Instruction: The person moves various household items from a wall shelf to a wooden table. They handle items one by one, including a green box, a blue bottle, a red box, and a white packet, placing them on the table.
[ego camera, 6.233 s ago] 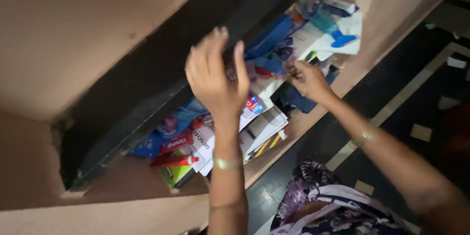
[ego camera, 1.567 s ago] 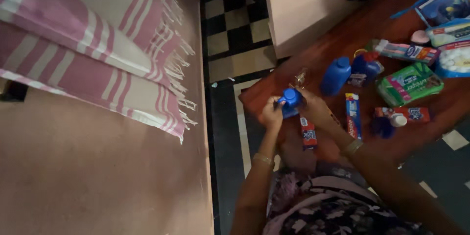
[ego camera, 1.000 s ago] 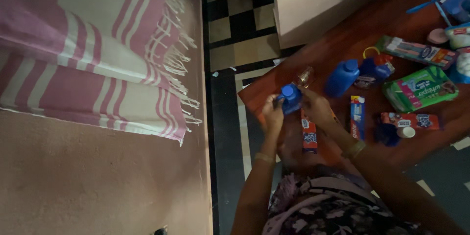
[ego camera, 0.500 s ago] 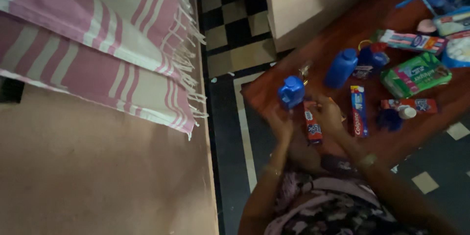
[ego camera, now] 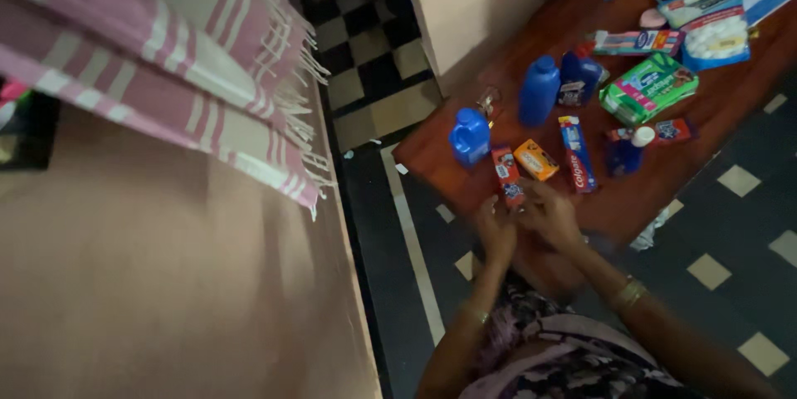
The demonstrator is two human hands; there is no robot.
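At the near edge of the red-brown tabletop (ego camera: pixel 664 183), left hand (ego camera: pixel 496 233) and right hand (ego camera: pixel 550 215) meet, blurred; grip cannot be told. Red box (ego camera: pixel 506 176) lies just beyond fingertips. Blue bottle (ego camera: pixel 469 137) stands further left, orange packet (ego camera: pixel 536 159) beside the box.

Dim warm indoor light, hands motion-blurred, soft focus, dark corners

A small red box (ego camera: pixel 506 176) lies on the brown table's near edge, just beside an orange box (ego camera: pixel 535 159) and a long red-and-blue tube carton (ego camera: pixel 575 154). Farther back sit a green packet (ego camera: pixel 648 86), a flat toothbrush pack (ego camera: pixel 637 42) and a clear-fronted blue pack (ego camera: pixel 719 36).
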